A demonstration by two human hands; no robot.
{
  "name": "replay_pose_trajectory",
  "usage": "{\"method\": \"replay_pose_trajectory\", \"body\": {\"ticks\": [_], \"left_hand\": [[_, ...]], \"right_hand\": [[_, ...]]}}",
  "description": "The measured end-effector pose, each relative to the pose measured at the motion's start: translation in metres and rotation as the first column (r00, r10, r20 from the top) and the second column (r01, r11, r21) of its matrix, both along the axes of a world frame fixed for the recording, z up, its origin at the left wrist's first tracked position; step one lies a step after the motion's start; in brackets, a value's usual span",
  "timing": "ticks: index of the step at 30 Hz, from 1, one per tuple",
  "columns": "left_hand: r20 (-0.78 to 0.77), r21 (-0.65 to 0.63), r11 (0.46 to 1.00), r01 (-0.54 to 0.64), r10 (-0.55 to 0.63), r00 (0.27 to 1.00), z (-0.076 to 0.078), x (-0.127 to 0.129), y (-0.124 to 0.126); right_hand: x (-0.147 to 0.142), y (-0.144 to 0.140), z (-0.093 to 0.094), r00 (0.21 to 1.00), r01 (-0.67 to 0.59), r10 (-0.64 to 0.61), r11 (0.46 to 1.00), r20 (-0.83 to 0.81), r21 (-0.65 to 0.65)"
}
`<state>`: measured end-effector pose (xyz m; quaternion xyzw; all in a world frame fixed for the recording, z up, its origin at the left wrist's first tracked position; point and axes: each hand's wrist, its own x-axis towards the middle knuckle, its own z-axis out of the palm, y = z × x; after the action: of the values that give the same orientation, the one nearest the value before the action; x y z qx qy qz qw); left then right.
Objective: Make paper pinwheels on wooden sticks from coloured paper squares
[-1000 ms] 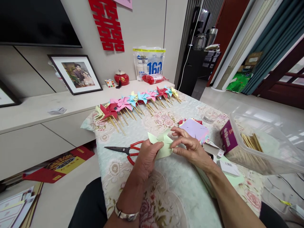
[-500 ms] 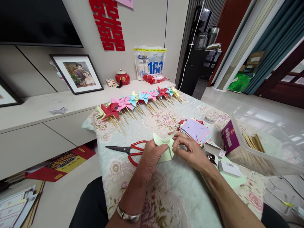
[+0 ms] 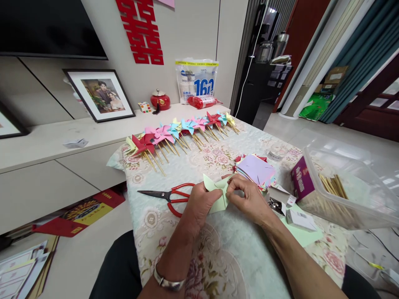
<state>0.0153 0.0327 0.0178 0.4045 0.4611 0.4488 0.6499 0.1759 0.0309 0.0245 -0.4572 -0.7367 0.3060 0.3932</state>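
Note:
A pale green paper square [image 3: 220, 204], cut and with corners bent inward, is held up over the table between both hands. My left hand [image 3: 202, 201] grips its left side, the thumb pressing on the folded middle. My right hand [image 3: 245, 193] pinches a flap at the right with thumb and forefinger. Beside my left hand lie red-handled scissors [image 3: 170, 197], blades pointing left. Behind my right hand is a stack of coloured paper squares [image 3: 255, 169], lilac on top. Finished paper pinwheels [image 3: 162, 135] on sticks lie in a row along the far edge.
At the right stands a clear plastic bin [image 3: 339, 207] with wooden sticks [image 3: 335, 187]. An open small box of metal pins [image 3: 276, 205] and a white box [image 3: 301, 220] rest near my right forearm. A round clear container [image 3: 277, 151] sits behind the stack. Flowered cloth [image 3: 218, 158] covers the table.
The bent corners of the green paper have shifted slightly inward and the right fingers have closed a little nearer the middle. The camera view has moved slightly.

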Motion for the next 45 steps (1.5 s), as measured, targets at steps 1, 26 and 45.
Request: {"method": "replay_pose_trajectory", "body": {"ticks": [1, 26, 45], "left_hand": [[-0.002, -0.002, 1.0, -0.004, 0.004, 1.0, 0.0, 0.0, 0.0], [-0.115, 0.013, 1.0, -0.025, 0.026, 0.993, 0.005, 0.001, -0.003], [-0.07, 0.033, 0.999, -0.007, 0.01, 0.998, -0.003, 0.001, -0.001]], "right_hand": [[0.0, 0.0, 0.0, 1.0, 0.003, -0.003, 1.0, 0.008, 0.002], [0.0, -0.001, 0.0, 0.997, 0.044, -0.04, 0.997, 0.066, -0.068], [0.003, -0.003, 0.008, 1.0, 0.001, -0.003, 0.995, -0.016, -0.1]]}}
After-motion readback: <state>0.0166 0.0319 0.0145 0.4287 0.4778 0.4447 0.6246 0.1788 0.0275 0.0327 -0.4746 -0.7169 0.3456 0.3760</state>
